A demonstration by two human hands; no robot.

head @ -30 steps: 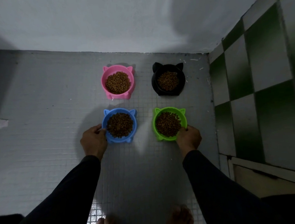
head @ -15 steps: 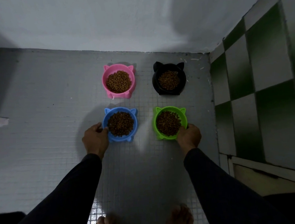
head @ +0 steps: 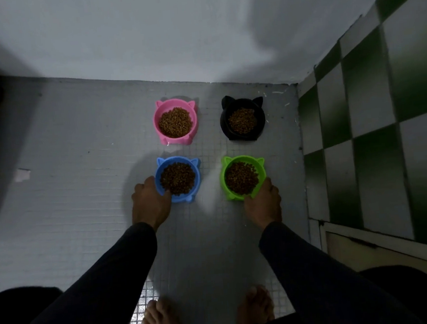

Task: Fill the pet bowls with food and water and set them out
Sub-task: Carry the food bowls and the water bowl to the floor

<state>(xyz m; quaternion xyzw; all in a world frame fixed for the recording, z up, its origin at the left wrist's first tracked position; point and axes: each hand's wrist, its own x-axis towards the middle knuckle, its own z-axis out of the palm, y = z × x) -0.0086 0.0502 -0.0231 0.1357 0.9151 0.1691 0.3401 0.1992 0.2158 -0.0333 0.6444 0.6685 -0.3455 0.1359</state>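
Kibble fills all four bowls at the centre of the frame: pink bowl (head: pixel 175 122) and black bowl (head: pixel 242 120) behind, blue bowl (head: pixel 178 178) gripped at its near-left rim by my left hand (head: pixel 151 202), green bowl (head: pixel 242 177) gripped at its near-right rim by my right hand (head: pixel 263 202). Food looks done and the bowls set out, though I see no water anywhere. Green-checked wall (head: pixel 372 113) stands near on the right, while tiled floor (head: pixel 75 172) lies open on the left.

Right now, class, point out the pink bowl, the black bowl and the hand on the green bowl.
pink bowl (head: pixel 158 120), head view, left rim.
black bowl (head: pixel 224 120), head view, left rim.
right hand (head: pixel 263 204), head view, back of hand.
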